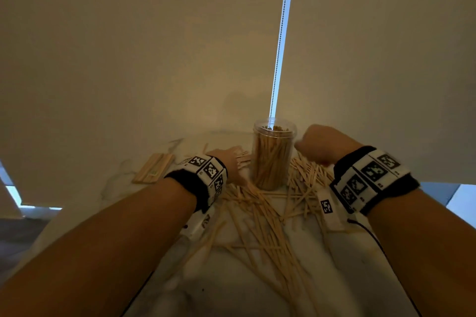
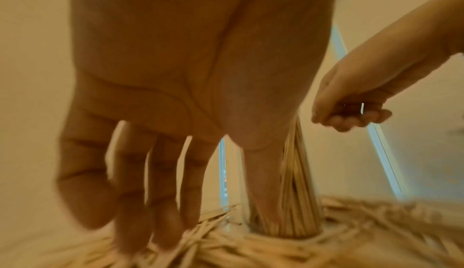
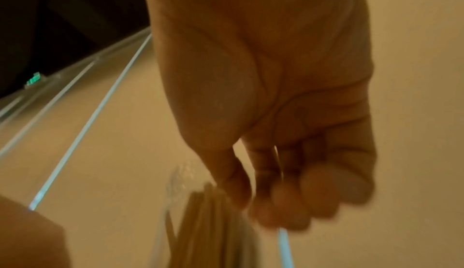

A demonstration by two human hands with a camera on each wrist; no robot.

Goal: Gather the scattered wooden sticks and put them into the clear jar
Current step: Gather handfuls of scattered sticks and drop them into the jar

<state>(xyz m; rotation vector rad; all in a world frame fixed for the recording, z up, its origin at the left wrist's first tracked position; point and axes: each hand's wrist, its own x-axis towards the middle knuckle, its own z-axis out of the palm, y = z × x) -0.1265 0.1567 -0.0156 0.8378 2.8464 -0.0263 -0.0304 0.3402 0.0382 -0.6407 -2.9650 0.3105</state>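
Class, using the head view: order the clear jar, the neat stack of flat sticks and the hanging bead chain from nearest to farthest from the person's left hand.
From the left hand:
1. Clear jar, just to its right, standing among the scattered sticks.
2. Neat stack of flat sticks, further off on its left, on the table.
3. Bead chain, hanging behind and above the jar.

Clear glossy plastic jar (image 1: 273, 154), pale wooden sticks (image 1: 260, 216)

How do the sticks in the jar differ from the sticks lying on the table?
The sticks in the clear jar stand upright and packed side by side; the loose sticks on the table lie flat, crossing at many angles. The jar's sticks are held in by its wall; the loose ones spread all round the jar's base and toward the person. Both look like the same thin, pale wooden sticks.
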